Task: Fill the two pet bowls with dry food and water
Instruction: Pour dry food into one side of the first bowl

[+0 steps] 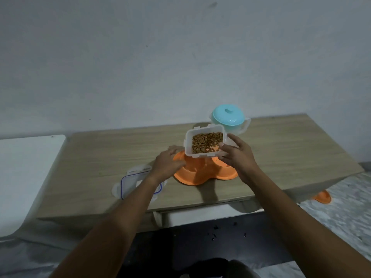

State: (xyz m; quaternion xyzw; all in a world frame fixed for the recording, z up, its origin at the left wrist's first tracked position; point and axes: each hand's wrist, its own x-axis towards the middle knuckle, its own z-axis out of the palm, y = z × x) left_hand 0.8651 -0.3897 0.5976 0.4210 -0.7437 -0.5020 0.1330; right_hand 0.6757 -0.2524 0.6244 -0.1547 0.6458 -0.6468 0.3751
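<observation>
An orange double pet bowl sits near the middle of the wooden table. My right hand holds a clear plastic container of brown dry food above the bowl, tilted toward me. My left hand rests on the bowl's left rim, fingers curled over it. A jug with a turquoise lid stands behind the container. The bowl's insides are mostly hidden by the container and my hands.
The container's clear lid with a blue seal lies on the table under my left forearm. A white surface adjoins the table on the left. An orange object lies on the floor past the table's right front edge.
</observation>
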